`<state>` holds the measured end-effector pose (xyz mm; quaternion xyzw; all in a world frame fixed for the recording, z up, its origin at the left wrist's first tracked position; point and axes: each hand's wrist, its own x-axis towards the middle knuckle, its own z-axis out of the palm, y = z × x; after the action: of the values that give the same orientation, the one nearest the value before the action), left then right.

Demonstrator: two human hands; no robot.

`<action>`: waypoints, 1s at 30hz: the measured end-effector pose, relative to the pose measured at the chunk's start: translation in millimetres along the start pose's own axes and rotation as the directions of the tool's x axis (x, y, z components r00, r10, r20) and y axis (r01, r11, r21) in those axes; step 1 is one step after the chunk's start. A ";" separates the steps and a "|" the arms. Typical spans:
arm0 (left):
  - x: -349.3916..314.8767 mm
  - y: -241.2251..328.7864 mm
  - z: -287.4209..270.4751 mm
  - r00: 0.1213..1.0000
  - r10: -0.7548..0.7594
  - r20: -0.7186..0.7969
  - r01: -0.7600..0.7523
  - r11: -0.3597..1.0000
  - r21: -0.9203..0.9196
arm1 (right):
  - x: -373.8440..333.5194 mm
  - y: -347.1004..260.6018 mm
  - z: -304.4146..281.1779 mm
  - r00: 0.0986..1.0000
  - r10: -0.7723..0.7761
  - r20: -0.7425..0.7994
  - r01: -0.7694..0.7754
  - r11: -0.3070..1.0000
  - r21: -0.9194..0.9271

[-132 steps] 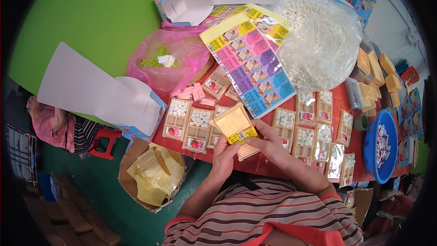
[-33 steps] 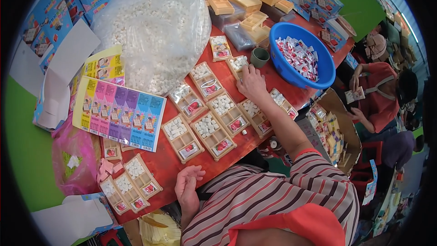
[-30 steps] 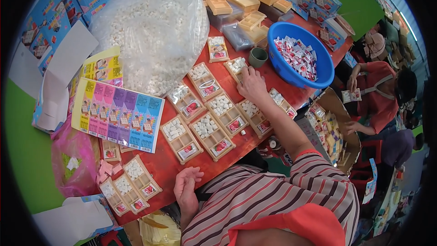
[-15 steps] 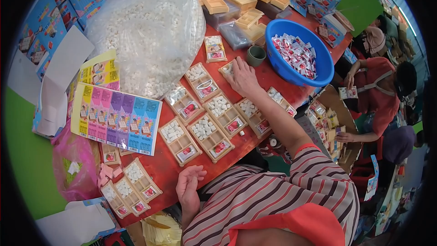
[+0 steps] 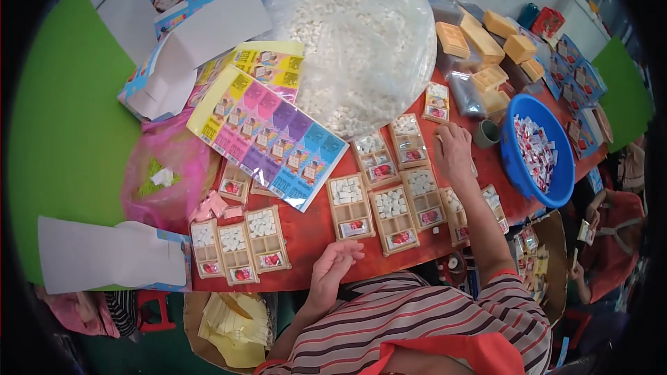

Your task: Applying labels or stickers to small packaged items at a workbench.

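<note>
My right hand (image 5: 455,156) reaches out over the far side of the table, its curled fingers on a beige compartment tray that it mostly covers. My left hand (image 5: 335,274) hovers at the near table edge, loosely bent, with nothing visible in it. Just beyond it lies a beige tray (image 5: 350,207) with small white pieces in its large compartment and a strawberry-printed sachet in a small one. Similar filled trays (image 5: 394,220) stand in a cluster between my hands. One tray with a yellow printed label (image 5: 436,102) lies beyond my right hand, near a dark green cup (image 5: 486,133).
A large clear bag of white pieces (image 5: 347,55) fills the back. At the right stands a blue basin (image 5: 510,167) of sachets. Printed label sheets (image 5: 267,135), a pink bag (image 5: 163,160) and more filled trays (image 5: 266,238) lie left. A co-worker (image 5: 615,243) is at far right.
The view has swung left, so the table's things appear farther right. My right hand stays at the same tray, its fingers slightly shifted. My left hand remains near the table edge.
</note>
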<state>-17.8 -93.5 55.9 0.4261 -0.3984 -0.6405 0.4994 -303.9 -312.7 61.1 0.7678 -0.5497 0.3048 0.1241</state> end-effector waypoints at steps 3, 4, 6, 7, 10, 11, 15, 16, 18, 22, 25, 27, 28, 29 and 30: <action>3.1 1.2 -6.3 0.999 0.039 -0.026 -0.039 0.999 -0.021 | 18.6 -44.5 4.5 0.986 -0.137 0.096 0.108 0.960 0.256; 3.7 3.1 -9.3 0.999 0.040 -0.015 -0.041 0.998 -0.039 | 20.8 -58.2 5.9 0.974 -0.193 0.119 0.146 0.936 0.321; 7.6 11.2 -15.3 0.992 0.096 -0.087 -0.100 0.994 -0.047 | 20.8 -86.7 7.9 0.938 -0.321 0.132 0.240 0.874 0.422; 8.6 16.1 -19.9 0.984 0.136 -0.114 -0.143 0.988 -0.054 | 20.6 -102.7 12.1 0.927 -0.353 0.125 0.264 0.853 0.450; 10.9 21.6 -50.5 0.940 0.226 -0.254 -0.229 0.973 0.015 | 22.7 -155.1 18.9 0.835 -0.504 0.222 0.303 0.757 0.579; 11.6 26.0 -60.7 0.919 0.263 -0.293 -0.265 0.964 0.035 | 24.7 -172.7 22.6 0.825 -0.523 0.214 0.315 0.740 0.594; 16.0 43.1 -96.8 0.844 0.272 -0.461 -0.330 0.943 -0.047 | 30.6 -242.7 37.5 0.765 -0.635 0.107 0.375 0.574 0.728; 19.8 46.5 -102.2 0.829 0.277 -0.486 -0.364 0.927 -0.093 | 32.1 -255.4 40.4 0.747 -0.657 0.101 0.383 0.550 0.742; 26.2 49.3 -110.1 0.813 0.273 -0.514 -0.409 0.896 -0.172 | 34.7 -273.9 48.2 0.724 -0.680 0.112 0.423 0.567 0.707; 15.6 53.0 -109.7 0.796 0.283 -0.535 -0.408 0.904 -0.129 | 32.4 -289.9 53.4 0.742 -0.670 -0.034 0.520 0.542 0.660; -10.9 44.9 -96.5 0.790 0.276 -0.548 -0.389 0.916 -0.100 | 30.0 -258.6 46.0 0.793 -0.608 0.031 0.494 0.673 0.550; -21.0 34.6 -88.6 0.856 0.260 -0.447 -0.330 0.940 -0.084 | 30.5 -226.3 37.4 0.846 -0.530 0.052 0.415 0.717 0.560; -24.6 34.0 -74.9 0.868 0.227 -0.441 -0.299 0.949 -0.098 | 33.0 -199.5 32.4 0.889 -0.458 0.013 0.366 0.725 0.583; -25.2 32.5 -63.8 0.882 0.227 -0.413 -0.297 0.948 -0.114 | 34.0 -170.0 28.6 0.918 -0.396 -0.018 0.352 0.793 0.497; -26.3 30.9 -53.6 0.919 0.200 -0.340 -0.256 0.958 -0.129 | 34.2 -138.0 26.0 0.939 -0.338 -0.055 0.330 0.851 0.409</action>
<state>45.7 -77.9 71.6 0.4315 -0.3017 -0.5309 0.6641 -161.2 -302.4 81.4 0.8631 -0.3321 0.3804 0.0051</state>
